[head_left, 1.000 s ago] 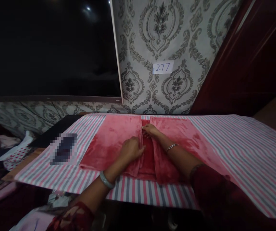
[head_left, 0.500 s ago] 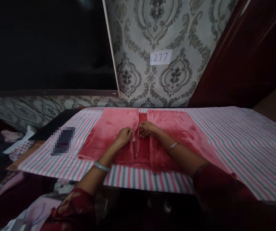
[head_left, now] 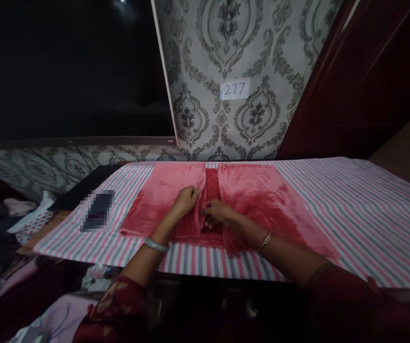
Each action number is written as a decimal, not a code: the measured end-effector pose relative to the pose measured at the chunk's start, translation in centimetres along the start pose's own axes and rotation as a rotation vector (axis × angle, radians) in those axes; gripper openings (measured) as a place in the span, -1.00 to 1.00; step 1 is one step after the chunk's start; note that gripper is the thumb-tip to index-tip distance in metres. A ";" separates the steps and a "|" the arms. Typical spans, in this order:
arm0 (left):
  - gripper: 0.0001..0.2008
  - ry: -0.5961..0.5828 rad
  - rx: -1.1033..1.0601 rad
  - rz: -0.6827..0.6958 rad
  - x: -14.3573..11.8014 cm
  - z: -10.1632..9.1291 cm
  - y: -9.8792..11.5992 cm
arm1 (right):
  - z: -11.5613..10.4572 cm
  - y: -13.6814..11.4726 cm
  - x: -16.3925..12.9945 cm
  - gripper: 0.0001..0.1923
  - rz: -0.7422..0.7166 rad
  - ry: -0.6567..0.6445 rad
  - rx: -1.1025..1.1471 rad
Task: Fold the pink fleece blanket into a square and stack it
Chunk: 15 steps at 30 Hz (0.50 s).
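Note:
A pink-red plush cloth (head_left: 258,190) lies on the striped sheet, its left and right sides folded inward with a darker red strip showing between them. My left hand (head_left: 186,200) is closed in a pinch on the inner edge of the left flap. Just right of it and slightly nearer to me, my right hand (head_left: 217,214) has its fingers curled, with thumb and forefinger at that same edge. Its other fingers hang over the darker strip, and the right forearm crosses the right flap.
The striped sheet (head_left: 355,214) covers the table. A blurred-out dark object (head_left: 97,211) lies on its left part. Behind are a large black screen (head_left: 69,71) and a patterned wall with a paper marked 277 (head_left: 235,89). Clothes (head_left: 22,228) are heaped at lower left.
My right hand has moved down along the flap edge toward me. My left hand keeps its pinch at nearly the same spot. The view has shifted slightly.

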<state>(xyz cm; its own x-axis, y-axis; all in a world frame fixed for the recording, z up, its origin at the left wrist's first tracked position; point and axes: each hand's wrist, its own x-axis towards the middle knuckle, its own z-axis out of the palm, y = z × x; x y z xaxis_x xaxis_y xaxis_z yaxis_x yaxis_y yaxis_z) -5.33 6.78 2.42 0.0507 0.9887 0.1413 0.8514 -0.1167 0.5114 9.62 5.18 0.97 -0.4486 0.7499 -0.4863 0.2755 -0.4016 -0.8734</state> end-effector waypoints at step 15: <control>-0.74 -0.151 0.042 0.108 -1.2 0.0 -0.3 | -2.3 -2.5 0.0 -0.72 -0.084 -0.004 -0.504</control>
<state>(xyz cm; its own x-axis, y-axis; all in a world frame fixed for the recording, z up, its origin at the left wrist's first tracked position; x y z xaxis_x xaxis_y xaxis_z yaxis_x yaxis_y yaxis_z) -5.67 5.68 2.08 0.2177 0.9740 0.0628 0.8576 -0.2216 0.4642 10.87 7.40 3.20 -0.4899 0.7659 -0.4163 0.6141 -0.0357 -0.7884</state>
